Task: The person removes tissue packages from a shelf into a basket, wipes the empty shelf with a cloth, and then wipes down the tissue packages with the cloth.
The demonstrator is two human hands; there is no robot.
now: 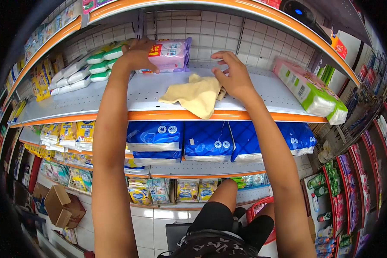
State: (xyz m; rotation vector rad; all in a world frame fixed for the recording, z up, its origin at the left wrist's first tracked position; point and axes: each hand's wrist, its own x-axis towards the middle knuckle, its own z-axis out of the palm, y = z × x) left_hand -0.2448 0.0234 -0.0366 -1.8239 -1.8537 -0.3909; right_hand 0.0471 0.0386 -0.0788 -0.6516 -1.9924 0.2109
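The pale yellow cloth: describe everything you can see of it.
The pale yellow cloth looks soft and plain, with no print visible. It lies rumpled on the perforated metal shelf, a small peak bunched at the back, one corner spread toward the left and another hanging over the orange front edge. Its right side reaches the right hand in this view; whether they touch is unclear.

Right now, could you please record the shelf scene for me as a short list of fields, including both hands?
Left hand: at the left end of the purple pack; firmness of hold unclear
Right hand: open, fingers spread, beside the cloth; contact unclear
Purple pack: on the shelf, marked "mitu baby"
Yellow cloth: crumpled, draped over the shelf's orange front edge
Left of purple pack: stacked white-and-green packs
Right end: pink-and-green pack
Level below: blue packs
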